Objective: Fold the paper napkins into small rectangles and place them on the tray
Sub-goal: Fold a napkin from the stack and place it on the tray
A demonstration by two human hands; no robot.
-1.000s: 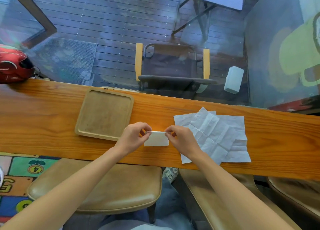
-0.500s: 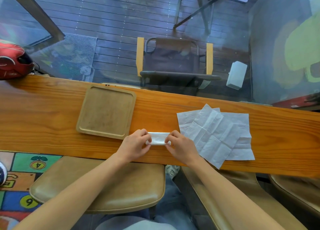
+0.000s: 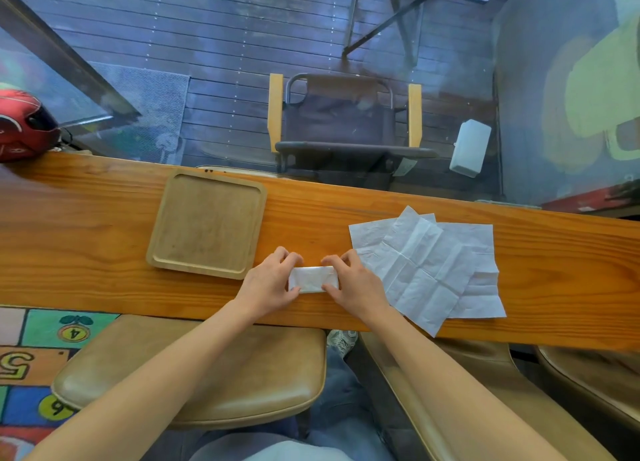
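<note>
A small folded white napkin (image 3: 313, 279) lies on the wooden counter near its front edge. My left hand (image 3: 268, 285) pinches its left end and my right hand (image 3: 353, 285) pinches its right end, fingers over the top edge and thumbs under the near edge. Just left of my left hand sits a square wooden tray (image 3: 207, 223) with nothing in it. To the right of my right hand lies a loose pile of unfolded white napkins (image 3: 429, 266), creased and overlapping, one corner reaching the counter's front edge.
The long wooden counter (image 3: 86, 252) runs left to right against a glass pane. A red helmet (image 3: 24, 128) rests at its far left end. Tan padded stools (image 3: 194, 374) stand below the counter's front edge.
The napkin went from a wider rectangle to a narrower strip between my hands. Both hands stay at its ends, now pressing it flatter on the counter.
</note>
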